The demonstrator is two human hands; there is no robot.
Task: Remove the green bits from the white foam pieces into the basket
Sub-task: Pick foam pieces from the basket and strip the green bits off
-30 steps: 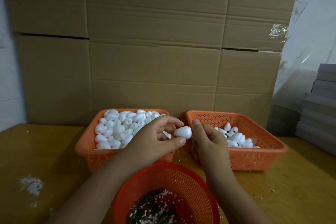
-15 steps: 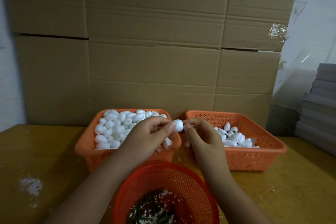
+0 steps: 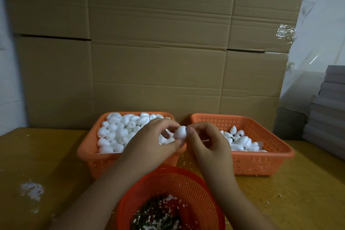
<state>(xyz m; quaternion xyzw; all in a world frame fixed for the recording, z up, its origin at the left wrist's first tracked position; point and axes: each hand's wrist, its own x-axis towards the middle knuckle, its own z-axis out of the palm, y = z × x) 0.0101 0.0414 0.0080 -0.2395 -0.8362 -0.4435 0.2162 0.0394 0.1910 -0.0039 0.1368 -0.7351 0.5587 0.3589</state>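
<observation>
My left hand point(image 3: 149, 147) pinches one white foam piece point(image 3: 180, 132) at the frame's centre, while my right hand point(image 3: 207, 142) pinches at its end, where the green bit must sit, though I cannot see it. The round basket point(image 3: 194, 183) at bottom centre already holds many green bits point(image 3: 149, 218). I judge the job well underway: the left tray point(image 3: 89, 155) is heaped with pieces, and the right tray point(image 3: 261, 158) holds only a few.

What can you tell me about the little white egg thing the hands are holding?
The white foam piece is small, smooth and egg-shaped, and looks like light foam. The left hand grips it between thumb and fingers, above the gap between two orange baskets. The right hand pinches at its right end. No green bit clearly shows on it.
</observation>
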